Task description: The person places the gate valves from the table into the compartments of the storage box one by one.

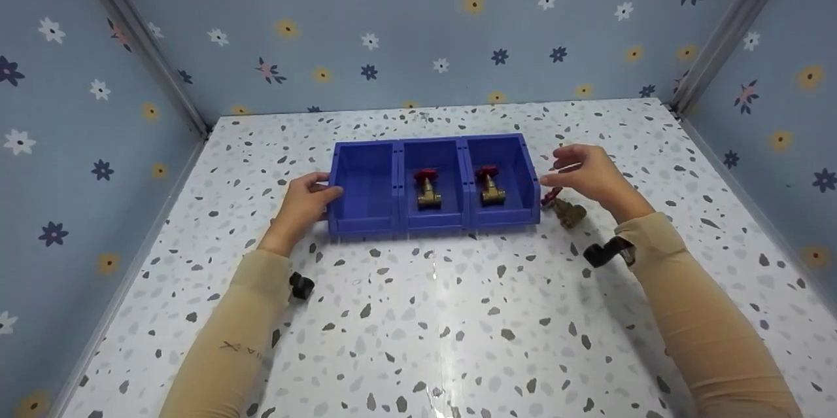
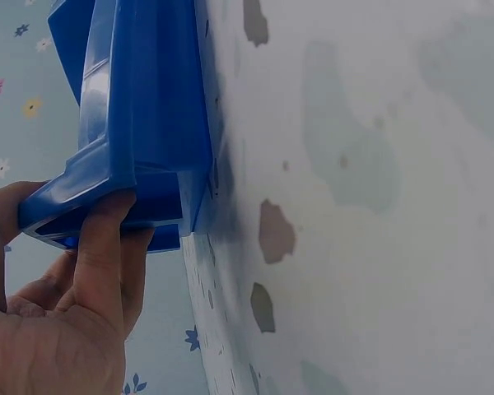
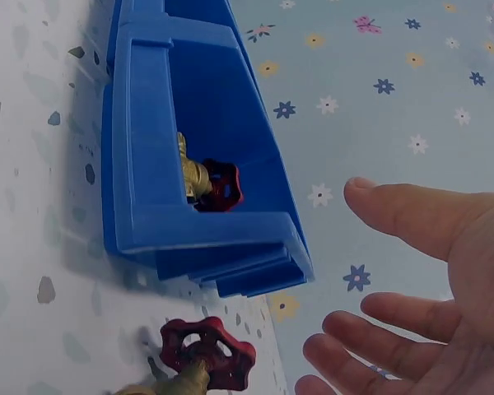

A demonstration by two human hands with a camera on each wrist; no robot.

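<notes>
Three blue plastic bins stand joined in a row on the table. My left hand (image 1: 302,203) grips the outer side wall of the left bin (image 1: 363,226), thumb on the rim and fingers against the outside, as the left wrist view also shows. One brass valve (image 1: 429,197) with a red handwheel lies in the middle bin (image 1: 431,219); another similar valve (image 1: 492,194) lies in the right bin (image 1: 503,216). A third valve (image 1: 569,212) rests on the table, right of the row. Above it my right hand (image 1: 592,173) hovers beside the right bin, fingers spread, holding nothing.
The speckled white table (image 1: 418,313) stretches in front of the bins. Blue flowered panels (image 1: 418,25) enclose the back and both sides, with grey posts (image 1: 144,45) at the corners. A black wrist camera mount (image 1: 608,252) juts from the right sleeve.
</notes>
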